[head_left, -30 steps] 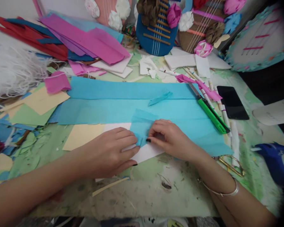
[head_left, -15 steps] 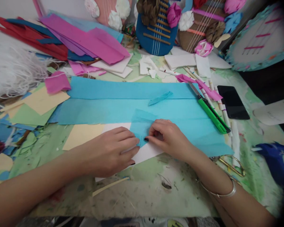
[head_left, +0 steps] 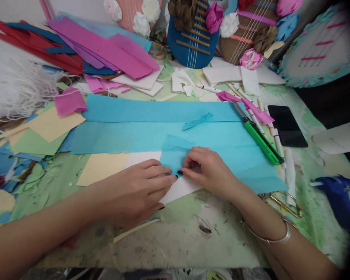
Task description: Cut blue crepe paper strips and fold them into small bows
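A small piece of blue tissue paper lies over a sheet of white paper, its near edge bunched between my two hands. With thumb and fingers pinched, my right hand grips that near edge. My left hand rests flat over the white paper, fingers stretched out and their tips touching the tissue at its near left edge. Behind both hands, long strips of blue tissue paper run across the table. A thin twisted scrap of blue tissue lies on them.
A green box cutter with its blade out lies on the strips at right, near a phone and gold-handled scissors. A blue glue gun is far right. Paper scraps and white string fill the left. Decorated guitar shapes stand behind.
My left hand has shifted slightly right, its fingertips now closer to my right thumb and over the tissue's near edge. My right hand has hardly moved.
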A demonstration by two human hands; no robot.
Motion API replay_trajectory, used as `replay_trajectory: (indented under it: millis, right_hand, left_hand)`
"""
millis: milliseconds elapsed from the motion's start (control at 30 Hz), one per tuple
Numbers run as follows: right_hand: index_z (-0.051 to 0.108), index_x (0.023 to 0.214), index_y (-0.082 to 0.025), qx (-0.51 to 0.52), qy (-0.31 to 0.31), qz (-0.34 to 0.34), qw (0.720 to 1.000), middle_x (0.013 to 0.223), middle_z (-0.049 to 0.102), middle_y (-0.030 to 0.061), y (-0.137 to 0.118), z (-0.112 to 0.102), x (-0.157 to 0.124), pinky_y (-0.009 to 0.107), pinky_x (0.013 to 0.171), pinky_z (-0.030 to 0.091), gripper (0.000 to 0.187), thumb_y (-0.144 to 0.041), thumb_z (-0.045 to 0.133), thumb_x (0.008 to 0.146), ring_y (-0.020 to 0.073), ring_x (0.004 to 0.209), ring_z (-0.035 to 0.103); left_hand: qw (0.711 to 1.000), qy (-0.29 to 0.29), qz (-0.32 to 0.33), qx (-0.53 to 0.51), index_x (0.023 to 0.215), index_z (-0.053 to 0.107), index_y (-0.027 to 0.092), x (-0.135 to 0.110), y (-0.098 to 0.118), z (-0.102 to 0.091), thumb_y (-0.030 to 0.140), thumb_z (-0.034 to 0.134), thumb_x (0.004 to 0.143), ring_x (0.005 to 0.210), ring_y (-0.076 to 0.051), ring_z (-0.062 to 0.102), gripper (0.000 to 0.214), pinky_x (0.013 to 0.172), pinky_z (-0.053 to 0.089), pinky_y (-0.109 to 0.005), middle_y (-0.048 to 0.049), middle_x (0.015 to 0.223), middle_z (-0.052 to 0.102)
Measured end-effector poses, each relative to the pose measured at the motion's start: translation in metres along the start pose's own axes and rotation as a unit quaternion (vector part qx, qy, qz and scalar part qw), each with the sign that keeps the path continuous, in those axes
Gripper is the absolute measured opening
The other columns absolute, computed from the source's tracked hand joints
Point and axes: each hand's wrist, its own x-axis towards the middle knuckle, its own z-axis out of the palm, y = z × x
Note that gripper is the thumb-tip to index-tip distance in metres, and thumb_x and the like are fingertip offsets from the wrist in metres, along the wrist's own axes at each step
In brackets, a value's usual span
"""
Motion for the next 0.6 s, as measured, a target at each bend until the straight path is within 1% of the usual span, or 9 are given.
replay_trajectory:
  millis: [200,333,467,600]
  right_hand:
    - [0.056,0.068,-0.016,-0.001,0.003,-0.004,1.000,0.067,0.053,-0.0013,-0.0004,-0.0003,0.0001,0.026,0.064,0.033,0.017,-0.015,0.069,0.078,0.0123,0.066,0.047]
    - [0.057,0.069,-0.016,0.011,0.004,-0.015,1.000,0.068,0.054,-0.0015,0.0017,-0.0008,-0.0004,0.025,0.063,0.034,0.016,-0.013,0.069,0.078,0.0115,0.065,0.048]
    - [0.057,0.068,-0.016,0.024,0.023,-0.010,0.999,0.068,0.053,-0.0018,0.0059,-0.0014,-0.0003,0.023,0.061,0.034,0.017,-0.013,0.070,0.078,0.0103,0.063,0.047]
    - [0.055,0.068,-0.016,0.032,0.035,-0.008,0.999,0.068,0.053,-0.0018,0.0064,-0.0017,-0.0010,0.024,0.061,0.034,0.017,-0.012,0.068,0.078,0.0106,0.064,0.046]
  left_hand:
    - [1.000,-0.018,0.005,-0.021,0.107,0.062,0.009,-0.0001,0.0000,0.0011,0.027,0.049,0.090,0.105,-0.030,0.056,0.028,0.091,0.040,-0.047,-0.0130,0.111,0.066]
    - [0.999,-0.024,0.002,-0.039,0.111,0.058,0.010,0.0008,-0.0008,-0.0011,0.027,0.050,0.087,0.106,-0.031,0.056,0.031,0.092,0.040,-0.047,-0.0137,0.110,0.066]
    - [0.998,-0.028,-0.004,-0.047,0.114,0.056,0.011,0.0029,-0.0003,-0.0039,0.026,0.050,0.086,0.105,-0.030,0.056,0.032,0.090,0.040,-0.045,-0.0138,0.108,0.066]
    - [0.999,-0.037,-0.003,-0.032,0.116,0.055,0.011,0.0042,0.0021,-0.0036,0.028,0.050,0.087,0.104,-0.030,0.056,0.034,0.090,0.040,-0.045,-0.0130,0.107,0.066]
